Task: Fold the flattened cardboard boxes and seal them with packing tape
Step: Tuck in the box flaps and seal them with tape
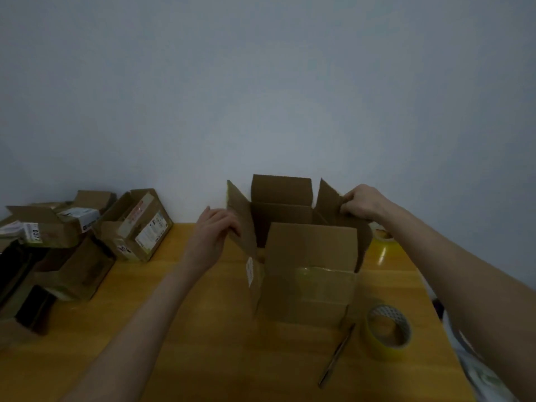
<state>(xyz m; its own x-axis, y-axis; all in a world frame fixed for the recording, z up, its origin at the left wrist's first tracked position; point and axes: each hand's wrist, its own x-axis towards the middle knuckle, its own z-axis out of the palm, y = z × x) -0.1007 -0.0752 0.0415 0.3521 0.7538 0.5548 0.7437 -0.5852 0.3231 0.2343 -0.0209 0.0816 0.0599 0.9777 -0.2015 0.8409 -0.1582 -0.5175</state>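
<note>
Beside box (310,274): tape roll (387,329), pen (336,355); left hand (214,227), right hand (362,201) pinch flaps (242,224); boxes (58,242) piled left.

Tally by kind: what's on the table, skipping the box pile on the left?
Open cardboard box: 1, side flaps gripped by the left hand and right hand
Yellow tape roll: 1
Pen-like tool: 1
Roll-shaped object behind the box, partly hidden, possibly more tape: 1
Total: 4
</note>
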